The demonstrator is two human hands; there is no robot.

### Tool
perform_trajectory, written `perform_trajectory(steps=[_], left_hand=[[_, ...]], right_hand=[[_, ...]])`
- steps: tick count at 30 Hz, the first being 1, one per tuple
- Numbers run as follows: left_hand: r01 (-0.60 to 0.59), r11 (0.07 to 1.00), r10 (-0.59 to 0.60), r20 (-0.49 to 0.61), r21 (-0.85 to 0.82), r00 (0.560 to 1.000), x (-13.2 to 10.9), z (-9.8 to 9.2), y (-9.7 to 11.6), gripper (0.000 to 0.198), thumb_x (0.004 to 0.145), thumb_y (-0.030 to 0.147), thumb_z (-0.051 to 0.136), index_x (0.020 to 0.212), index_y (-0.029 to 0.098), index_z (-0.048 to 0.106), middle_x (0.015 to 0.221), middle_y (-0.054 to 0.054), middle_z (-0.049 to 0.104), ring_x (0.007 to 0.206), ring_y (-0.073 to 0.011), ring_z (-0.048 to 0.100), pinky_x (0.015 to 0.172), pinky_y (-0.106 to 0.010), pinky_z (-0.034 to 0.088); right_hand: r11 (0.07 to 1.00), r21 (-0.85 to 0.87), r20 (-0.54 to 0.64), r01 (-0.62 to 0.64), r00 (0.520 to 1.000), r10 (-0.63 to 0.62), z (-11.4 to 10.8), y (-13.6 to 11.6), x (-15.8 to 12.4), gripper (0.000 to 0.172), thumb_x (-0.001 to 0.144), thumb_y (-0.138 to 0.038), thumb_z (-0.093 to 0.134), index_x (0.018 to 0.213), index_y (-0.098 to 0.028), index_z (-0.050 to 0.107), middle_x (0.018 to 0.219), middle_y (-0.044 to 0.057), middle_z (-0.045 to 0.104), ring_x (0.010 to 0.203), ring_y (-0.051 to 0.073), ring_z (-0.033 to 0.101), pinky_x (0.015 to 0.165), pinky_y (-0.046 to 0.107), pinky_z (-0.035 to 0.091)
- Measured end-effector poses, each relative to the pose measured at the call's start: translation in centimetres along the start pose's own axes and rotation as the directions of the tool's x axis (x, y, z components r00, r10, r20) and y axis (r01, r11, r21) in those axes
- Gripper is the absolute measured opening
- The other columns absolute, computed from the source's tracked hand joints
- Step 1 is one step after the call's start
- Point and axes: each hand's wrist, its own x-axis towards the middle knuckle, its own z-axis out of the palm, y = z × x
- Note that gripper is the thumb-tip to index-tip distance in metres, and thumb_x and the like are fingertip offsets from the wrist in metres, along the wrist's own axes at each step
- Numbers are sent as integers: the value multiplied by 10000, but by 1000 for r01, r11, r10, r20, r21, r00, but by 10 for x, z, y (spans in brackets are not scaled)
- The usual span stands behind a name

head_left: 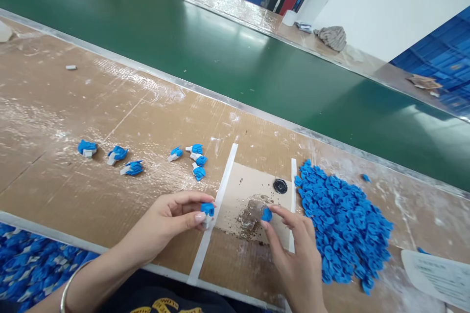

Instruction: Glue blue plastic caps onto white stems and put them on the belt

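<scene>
Between the thumb and fingers of my left hand (176,217) is a small blue and white piece (207,210), blue on top with a white base. My right hand (293,239) pinches a small blue piece (267,213) over a wet, clear, glue-like patch (251,215) on a pale sheet (229,190). A round black cap (280,186) lies on that sheet, beyond my right fingertips. Close by on the right is a big heap of blue pieces (345,220). Several blue and white pieces (132,168) lie on the table to the left, beyond my left hand.
A green conveyor belt (205,44) runs across behind the brown table (154,112). White tape strips (223,181) flank the pale sheet. Many blue and white pieces (33,264) fill the lower left. A paper label (436,274) lies at right, and a grey cloth (331,37) beyond the belt.
</scene>
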Motion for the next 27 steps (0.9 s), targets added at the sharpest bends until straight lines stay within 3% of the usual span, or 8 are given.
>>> perform_trajectory(steps=[4,6,10,12,14,18,21,27], left_hand=[[-19,999,18,23,29,1000,-2,10,0,238,760,230,773,996,259,759,1054,-21,745,953,-134,680,845,-214,536],[-30,998,28,36,55,999,-3,13,0,235,765,227,764,999,251,759,1079,-28,737,985,-147,676,870,-236,531],[48,999,-48,73,-4,996,-4,19,-1,267,749,246,784,1013,235,748,935,-21,756,854,-135,696,793,-233,542],[110,991,-102,111,-71,989,-5,22,-2,292,746,255,795,1031,231,734,841,-11,761,785,-127,706,763,-225,545],[126,984,-107,145,-128,984,-7,26,-3,312,746,245,798,1047,219,718,845,-19,763,783,-132,714,764,-230,551],[91,975,-57,168,-202,984,-8,33,-2,347,740,187,798,1068,213,688,970,-27,749,794,-119,708,745,-214,556],[91,968,-49,177,-233,983,-8,35,-3,342,741,164,799,1059,217,685,969,-10,740,778,-92,694,719,-179,546],[83,970,-33,215,-228,976,-8,35,-4,284,787,174,769,1054,223,686,899,5,745,789,-87,689,734,-176,540]], right_hand=[[969,217,19,-114,994,112,1,-17,-6,244,912,-289,646,1150,-252,611,1060,48,674,957,198,600,792,334,504],[885,418,7,-205,975,223,4,-27,-12,292,888,-263,679,1169,-246,603,1084,62,685,953,196,631,783,333,536],[543,776,119,-322,920,374,16,-41,-20,302,876,-238,699,1166,-261,614,1076,62,718,951,199,690,805,344,587],[370,855,214,-364,897,388,23,-45,-22,287,886,-258,689,1164,-279,623,1090,57,719,1004,204,688,847,351,588],[265,880,272,-393,877,396,28,-48,-23,285,884,-279,693,1161,-282,629,1106,62,714,1045,213,678,880,368,584],[179,882,322,-436,835,447,31,-57,-22,295,871,-322,708,1152,-282,631,1109,63,705,1016,219,681,865,382,588],[148,896,313,-418,832,458,31,-61,-21,281,861,-316,722,1131,-293,645,1066,40,715,980,191,689,834,321,589],[196,891,304,-410,859,412,29,-64,-17,259,867,-315,716,1115,-288,647,1044,51,719,971,205,693,807,340,598]])
